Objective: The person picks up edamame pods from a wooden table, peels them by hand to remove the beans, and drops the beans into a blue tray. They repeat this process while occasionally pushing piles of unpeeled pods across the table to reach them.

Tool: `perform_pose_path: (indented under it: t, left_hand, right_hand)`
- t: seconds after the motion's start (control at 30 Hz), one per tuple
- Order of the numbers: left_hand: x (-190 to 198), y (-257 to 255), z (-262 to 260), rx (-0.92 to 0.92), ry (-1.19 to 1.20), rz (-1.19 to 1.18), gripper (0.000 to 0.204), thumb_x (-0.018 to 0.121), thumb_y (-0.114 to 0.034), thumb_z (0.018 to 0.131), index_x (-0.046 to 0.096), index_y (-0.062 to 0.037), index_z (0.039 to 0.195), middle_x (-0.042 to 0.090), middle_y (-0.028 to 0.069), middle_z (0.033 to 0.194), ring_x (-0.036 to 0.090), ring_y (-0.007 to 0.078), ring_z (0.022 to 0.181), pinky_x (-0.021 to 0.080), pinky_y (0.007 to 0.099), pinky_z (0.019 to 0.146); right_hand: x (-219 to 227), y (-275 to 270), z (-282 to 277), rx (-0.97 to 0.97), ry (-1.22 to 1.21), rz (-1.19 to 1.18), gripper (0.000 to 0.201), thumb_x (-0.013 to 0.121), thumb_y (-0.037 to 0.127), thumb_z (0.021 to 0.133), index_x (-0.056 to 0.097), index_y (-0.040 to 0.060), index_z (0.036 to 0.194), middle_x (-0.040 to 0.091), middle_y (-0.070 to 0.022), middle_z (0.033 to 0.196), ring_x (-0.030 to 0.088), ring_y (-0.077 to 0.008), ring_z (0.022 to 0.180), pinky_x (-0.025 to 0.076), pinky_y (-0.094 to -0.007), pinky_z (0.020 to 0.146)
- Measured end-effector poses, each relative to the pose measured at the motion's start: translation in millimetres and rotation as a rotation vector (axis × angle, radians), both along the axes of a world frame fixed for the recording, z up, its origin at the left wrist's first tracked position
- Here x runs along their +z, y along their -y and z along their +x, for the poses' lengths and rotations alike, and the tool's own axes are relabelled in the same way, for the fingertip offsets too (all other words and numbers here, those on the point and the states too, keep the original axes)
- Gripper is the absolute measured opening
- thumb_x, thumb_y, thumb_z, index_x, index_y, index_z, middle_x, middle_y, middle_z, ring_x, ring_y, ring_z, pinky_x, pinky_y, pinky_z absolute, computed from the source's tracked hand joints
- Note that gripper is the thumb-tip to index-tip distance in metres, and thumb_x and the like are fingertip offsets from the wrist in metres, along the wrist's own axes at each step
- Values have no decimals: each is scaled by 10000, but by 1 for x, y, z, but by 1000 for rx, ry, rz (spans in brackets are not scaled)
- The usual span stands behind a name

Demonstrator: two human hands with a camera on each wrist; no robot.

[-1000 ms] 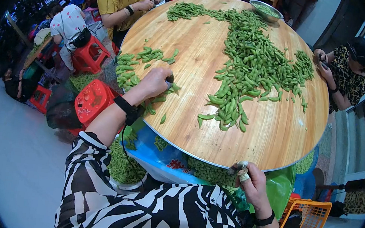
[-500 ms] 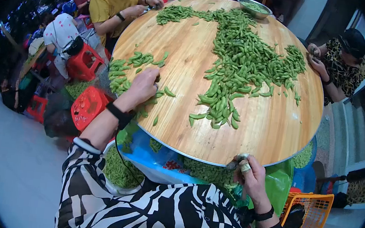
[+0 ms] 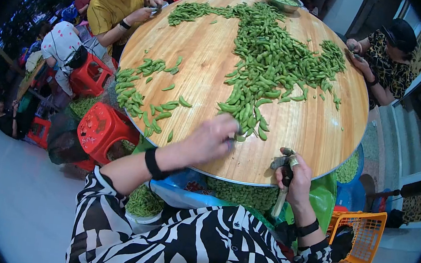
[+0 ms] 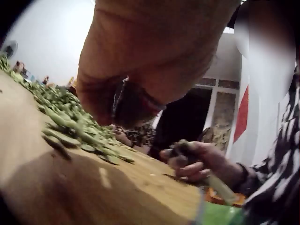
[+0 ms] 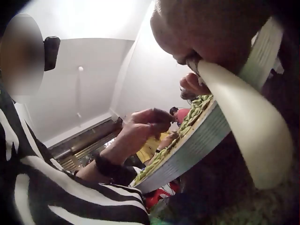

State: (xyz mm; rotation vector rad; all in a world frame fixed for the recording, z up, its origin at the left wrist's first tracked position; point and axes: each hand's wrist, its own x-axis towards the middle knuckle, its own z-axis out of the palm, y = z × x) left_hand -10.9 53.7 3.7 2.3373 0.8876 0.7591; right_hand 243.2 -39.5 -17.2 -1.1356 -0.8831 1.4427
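My left hand (image 3: 215, 139), blurred by motion, is over the near tip of the large heap of green soybean pods (image 3: 264, 60) on the round wooden table (image 3: 186, 72). Its fingers bend down toward the pods, with dark coverings on the tips; I cannot tell whether it pinches a pod. At the near table edge my right hand (image 3: 298, 179), its digits partly wrapped, grips a tool by its pale, rounded handle (image 5: 253, 126). The tool's working end is hidden in the fingers. A smaller spread of pods (image 3: 129, 95) lies at the table's left edge.
A metal bowl (image 3: 283, 1) stands at the far edge. Two people sit around the table, one in yellow (image 3: 102, 15) and one in a black cap (image 3: 400, 36). Below are a white bucket of pods (image 3: 144, 204), an orange crate (image 3: 357, 244) and a red stool (image 3: 103, 128).
My left hand has swung right from the smaller spread to the near tip of the heap. Several pods lie where it was. My right hand has tilted, and the pale handle now shows below it.
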Motion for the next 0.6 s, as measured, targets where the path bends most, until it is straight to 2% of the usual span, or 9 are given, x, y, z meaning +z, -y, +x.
perform_pose_path:
  t: [0.07, 0.1, 0.17, 0.3, 0.4, 0.43, 0.47, 0.5, 0.6]
  left_hand:
    - [-5, -29, -2, 150, -170, 290, 289, 626, 22, 675, 548, -20, 950, 531, 157, 875, 538, 356, 875, 466, 440, 758]
    - [-12, -40, -4, 148, -168, 288, 289, 626, 22, 675, 548, -20, 950, 531, 157, 875, 538, 356, 875, 466, 440, 758]
    - [-25, -52, -6, 286, -322, 351, 287, 637, 22, 669, 528, -22, 931, 525, 163, 864, 522, 365, 880, 453, 456, 749]
    - [-19, -51, -5, 196, -235, 363, 187, 614, 1, 692, 535, -17, 861, 540, 179, 838, 542, 380, 799, 458, 476, 708]
    - [-4, -26, -1, 184, -188, 211, 161, 646, -31, 719, 557, -7, 851, 568, 171, 820, 577, 324, 756, 476, 428, 685]
    - [3, -16, 1, 166, -42, -114, 164, 660, -27, 747, 569, -16, 882, 574, 114, 828, 574, 239, 752, 478, 367, 668]
    - [7, -7, 3, 144, 104, -440, 168, 675, -23, 775, 580, -25, 913, 581, 56, 836, 572, 154, 747, 480, 306, 652]
    - [6, 4, 6, 120, 205, -519, 144, 694, -60, 804, 600, -34, 911, 587, 10, 829, 541, 77, 724, 466, 238, 639]
    - [0, 27, 13, 69, 313, -480, 129, 688, -37, 796, 597, -25, 885, 586, 19, 824, 549, 87, 714, 474, 247, 617]
  right_hand:
    - [-5, 1, -1, 2, 20, 19, 333, 379, 200, 986, 511, -7, 1211, 551, -63, 630, 448, -82, 461, 353, -208, 424]
    - [-8, 1, -1, 10, 43, 36, 326, 385, 200, 992, 512, -2, 1215, 551, -60, 632, 452, -80, 468, 354, -207, 425]
    - [-9, 2, -1, 22, 57, 37, 331, 387, 203, 995, 507, 2, 1229, 553, -56, 636, 455, -77, 475, 355, -206, 426]
    - [-3, 3, -6, 15, 95, 10, 354, 391, 210, 998, 487, 7, 1272, 553, -43, 640, 457, -69, 480, 353, -200, 424]
    - [4, 7, -16, 61, 19, -45, 365, 386, 213, 1000, 474, 17, 1296, 553, -39, 640, 451, -67, 473, 350, -197, 420]
    - [6, 9, -16, 141, 15, -34, 368, 379, 214, 1003, 464, 28, 1310, 548, -45, 635, 446, -71, 464, 347, -196, 413]
    - [12, 11, -19, 132, 17, -42, 368, 379, 214, 1003, 464, 28, 1310, 548, -45, 635, 446, -71, 464, 347, -196, 413]
    - [20, 12, -23, 178, -18, -39, 367, 378, 214, 1005, 463, 33, 1312, 544, -47, 632, 445, -74, 461, 347, -197, 412]
    - [25, 14, -34, 229, -62, -51, 365, 379, 210, 1006, 455, 42, 1321, 534, -50, 622, 447, -80, 460, 346, -200, 407]
